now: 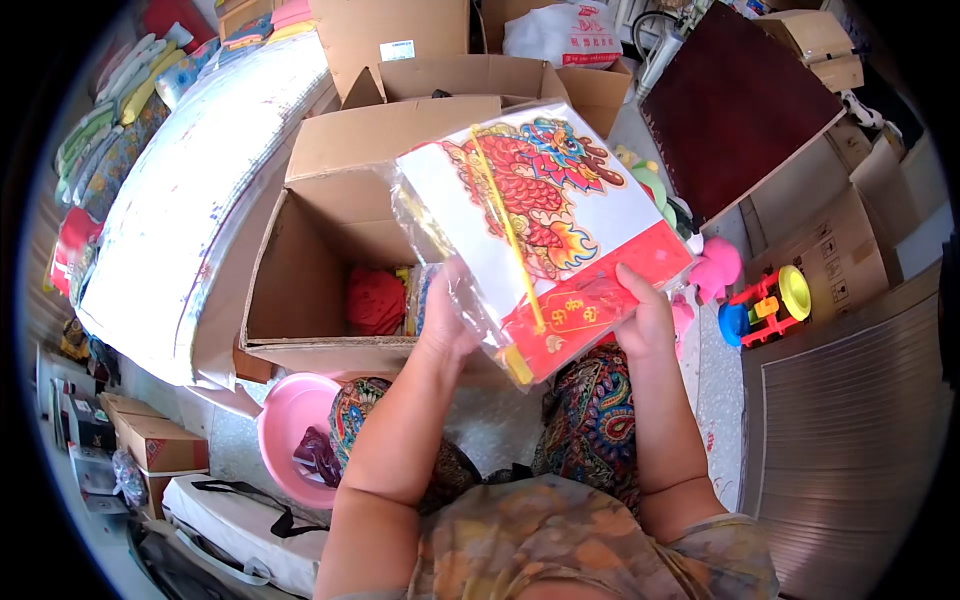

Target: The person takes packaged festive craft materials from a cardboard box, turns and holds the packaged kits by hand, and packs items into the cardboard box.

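Observation:
A flat package in clear plastic (540, 230), white with a red dragon picture and a red lower band, is held up over the right side of an open cardboard box (330, 347). My left hand (450, 312) grips its lower left edge, with the fingers partly behind it. My right hand (645, 318) holds the lower right edge, thumb on the front. A yellow strip runs down the front of the package. Inside the box lie a red cloth item (377, 300) and some small packets, partly hidden by my left hand.
A pink basin (298, 440) with a dark red item stands below the box. A white-covered padded surface (190, 190) is at left. A dark red board (735, 105), a colourful plastic toy (768, 307) and more boxes stand at right. Another open box (460, 75) lies behind.

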Available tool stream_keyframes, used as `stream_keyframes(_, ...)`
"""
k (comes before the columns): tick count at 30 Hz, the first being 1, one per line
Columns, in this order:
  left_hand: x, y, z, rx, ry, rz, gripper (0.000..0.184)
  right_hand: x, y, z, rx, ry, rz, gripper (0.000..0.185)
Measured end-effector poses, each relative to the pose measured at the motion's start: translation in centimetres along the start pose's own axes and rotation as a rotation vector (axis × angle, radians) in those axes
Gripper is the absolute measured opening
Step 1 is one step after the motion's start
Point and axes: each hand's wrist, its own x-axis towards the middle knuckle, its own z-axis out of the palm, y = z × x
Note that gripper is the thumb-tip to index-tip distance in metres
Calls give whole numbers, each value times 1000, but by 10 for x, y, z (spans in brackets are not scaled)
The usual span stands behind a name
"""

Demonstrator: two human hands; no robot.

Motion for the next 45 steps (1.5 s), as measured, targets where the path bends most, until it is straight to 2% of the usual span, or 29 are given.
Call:
stream_keyframes(1,-4,4,3,-61,-34,-29,48,0,0,-2,13,0,3,43)
stream_keyframes(2,-10,5,15,-56,-54,25,58,0,0,-3,20,6,1,43)
stream_keyframes(5,-6,6,21,-132,-68,69,68,-3,1,-2,26,52,-18,39)
stream_keyframes(8,-11,14,25,-111,-77,52,76,-6,4,0,50,69,-43,38)
stream_keyframes(11,-4,14,13,-15,-114,14,76,-7,3,2,47,80,-84,37)
stream_keyframes(12,-2,13,10,-41,-91,-42,65,-6,1,2,21,43,-83,39)
stream_keyframes(13,0,11,6,-31,-92,-58,65,-6,-1,2,-5,4,-83,42)
stream_keyframes(15,3,7,3,281,26,-42,52,-4,-2,6,-5,38,-96,39)
stream_keyframes(16,4,7,5,180,70,-84,46,-2,-3,7,-14,-7,-95,38)
stream_keyframes(19,1,5,12,66,139,-118,43,1,-7,15,2,-50,-97,36)
stream_keyframes(21,1,5,12,99,124,-59,40,9,-6,17,23,-122,-85,36)
stream_keyframes(23,4,9,8,135,201,-87,39,13,-5,20,-15,-116,-61,36)
stream_keyframes(25,5,13,1,97,114,-109,38,21,-1,22,-37,-140,-103,37)
stream_keyframes(27,4,10,7,114,151,-55,38,24,-3,22,-20,-172,-102,38)
stream_keyframes(29,3,8,15,116,146,-43,40,28,-1,24,-6,-141,-81,28)
stream_keyframes(31,3,5,15,110,148,-25,42,33,2,17,12,-188,-82,28)
stream_keyframes(34,9,8,9,103,172,40,41,39,-4,7,196,-372,109,37)
stream_keyframes(35,10,7,10,106,176,41,41,43,-8,-7,201,-372,113,37)
stream_keyframes(37,10,10,13,72,194,66,42,62,-8,-47,327,-351,297,47)
stream_keyframes(39,15,14,3,64,142,78,43,80,1,-107,293,-141,327,52)
stream_keyframes(40,15,15,5,37,128,73,43,93,26,-145,348,138,309,49)
stream_keyframes(42,15,14,9,-7,134,85,42,95,53,-190,173,642,291,32)
stream_keyframes(44,17,14,7,-10,150,100,43,94,64,-215,103,876,491,34)
stream_keyframes(45,17,15,6,-9,168,103,45,96,75,-231,96,866,495,34)
